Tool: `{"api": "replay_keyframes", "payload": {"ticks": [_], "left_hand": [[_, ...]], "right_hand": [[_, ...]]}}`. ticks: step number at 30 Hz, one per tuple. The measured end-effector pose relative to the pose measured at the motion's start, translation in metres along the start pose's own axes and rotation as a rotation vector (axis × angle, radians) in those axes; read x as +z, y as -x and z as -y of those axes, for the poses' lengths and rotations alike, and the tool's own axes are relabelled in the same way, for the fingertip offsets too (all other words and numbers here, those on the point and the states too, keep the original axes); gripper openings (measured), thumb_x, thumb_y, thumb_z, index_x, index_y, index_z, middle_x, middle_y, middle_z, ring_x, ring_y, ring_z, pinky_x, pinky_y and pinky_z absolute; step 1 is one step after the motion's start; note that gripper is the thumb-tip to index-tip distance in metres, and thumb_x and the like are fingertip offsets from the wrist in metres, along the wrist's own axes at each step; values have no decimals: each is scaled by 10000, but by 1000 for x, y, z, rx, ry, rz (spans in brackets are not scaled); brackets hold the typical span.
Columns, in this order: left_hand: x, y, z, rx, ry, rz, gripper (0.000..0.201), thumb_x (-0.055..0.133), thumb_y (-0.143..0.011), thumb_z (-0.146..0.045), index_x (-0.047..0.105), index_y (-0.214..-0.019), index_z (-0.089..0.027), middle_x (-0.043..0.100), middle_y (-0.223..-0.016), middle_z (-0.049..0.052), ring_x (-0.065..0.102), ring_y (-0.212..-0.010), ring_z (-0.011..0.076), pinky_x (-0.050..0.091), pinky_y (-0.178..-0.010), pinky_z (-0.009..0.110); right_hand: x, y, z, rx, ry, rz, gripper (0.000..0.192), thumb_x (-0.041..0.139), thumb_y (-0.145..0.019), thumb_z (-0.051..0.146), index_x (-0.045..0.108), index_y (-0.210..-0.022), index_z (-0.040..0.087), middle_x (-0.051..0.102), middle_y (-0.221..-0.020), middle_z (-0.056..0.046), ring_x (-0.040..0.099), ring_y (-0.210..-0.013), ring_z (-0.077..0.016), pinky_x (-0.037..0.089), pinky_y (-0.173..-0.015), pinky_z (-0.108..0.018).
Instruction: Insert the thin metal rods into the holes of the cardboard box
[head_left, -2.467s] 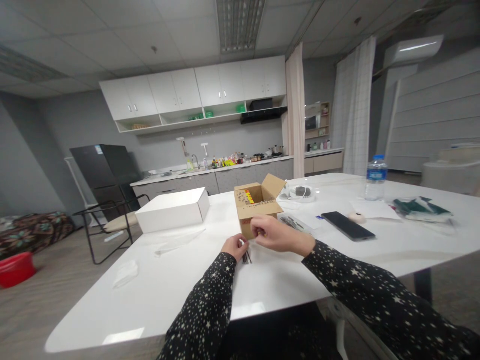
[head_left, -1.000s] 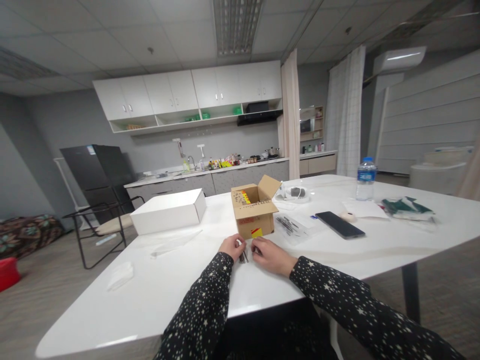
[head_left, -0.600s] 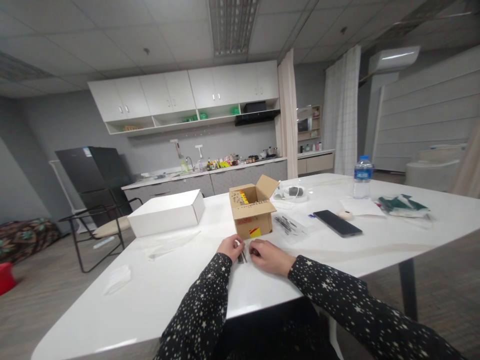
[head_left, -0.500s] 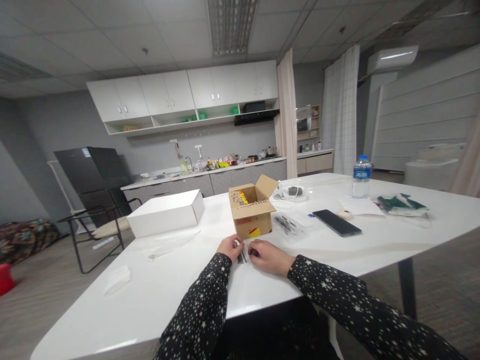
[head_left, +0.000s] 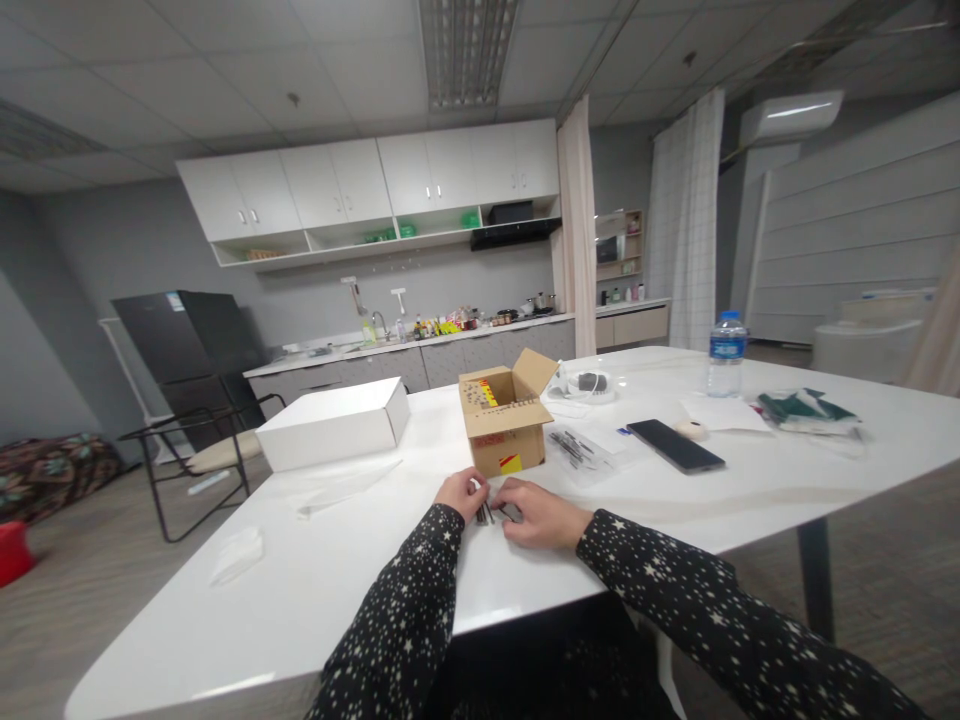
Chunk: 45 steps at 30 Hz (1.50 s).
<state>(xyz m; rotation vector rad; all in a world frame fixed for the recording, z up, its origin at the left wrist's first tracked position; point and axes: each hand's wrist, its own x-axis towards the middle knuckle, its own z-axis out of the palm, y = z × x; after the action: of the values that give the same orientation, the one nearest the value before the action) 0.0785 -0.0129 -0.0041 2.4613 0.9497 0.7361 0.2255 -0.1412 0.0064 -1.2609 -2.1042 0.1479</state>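
Two hands, the left hand [head_left: 460, 493] and the right hand [head_left: 538, 513], rest close together over one white worktop [head_left: 300, 600]. The left has its fingers bent at the upper ends of several thin dark rods [head_left: 482, 516]; at least two show, too small to count surely, and I cannot tell whether it grips them. The right is curled just beside them, its hold equally unclear. Just beyond stands one open cardboard box [head_left: 499, 452]. One white box [head_left: 330, 425] lies leftward; one phone [head_left: 675, 446] and one bottle [head_left: 726, 352] lie and stand rightward.
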Motion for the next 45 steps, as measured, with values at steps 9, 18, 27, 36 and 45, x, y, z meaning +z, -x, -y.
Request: {"api": "replay_keyframes", "payload": {"ticks": [9, 18, 27, 36, 45], "left_hand": [[-1, 1, -2, -5, 4, 2, 112, 550, -757, -237, 621, -737, -151, 425, -432, -80, 378, -424, 67, 268, -481, 184], [1, -1, 2, 8, -12, -2, 113, 544, -756, -235, 622, -743, -155, 422, -430, -80, 381, -422, 69, 263, -478, 187], [-1, 0, -2, 5, -10, 9, 116, 542, -748, -238, 620, -739, -153, 422, -432, -79, 378, -424, 71, 271, -477, 187], [0, 0, 1, 6, -4, 13, 125, 540, -757, -245, 623, -745, -152, 444, -439, -72, 381, -424, 70, 268, -470, 185], [0, 0, 0, 2, -18, 18, 121, 540, -755, -239, 623, -744, -152, 431, -440, -75, 382, -428, 69, 267, -476, 187]], "right_hand": [[-1, 0, 1, -10, -33, 27, 273, 535, -686, 112, 690, -905, 160, 591, -920, -71, 559, -844, -174, 450, -834, -284], [-4, 0, 1, 2, -36, 53, 359, 516, -657, 75, 696, -954, 166, 575, -901, -68, 549, -847, -176, 445, -836, -289], [-1, 0, -1, 3, -19, 17, 319, 534, -682, 74, 683, -951, 159, 594, -881, -64, 555, -829, -171, 452, -815, -278], [-3, 0, 2, 10, -62, 14, 357, 519, -658, 44, 638, -976, 154, 589, -893, -52, 531, -768, -150, 451, -733, -260], [-2, 0, 2, 9, -61, 12, 298, 508, -678, 45, 626, -931, 152, 584, -881, -49, 528, -766, -143, 445, -738, -257]]}}
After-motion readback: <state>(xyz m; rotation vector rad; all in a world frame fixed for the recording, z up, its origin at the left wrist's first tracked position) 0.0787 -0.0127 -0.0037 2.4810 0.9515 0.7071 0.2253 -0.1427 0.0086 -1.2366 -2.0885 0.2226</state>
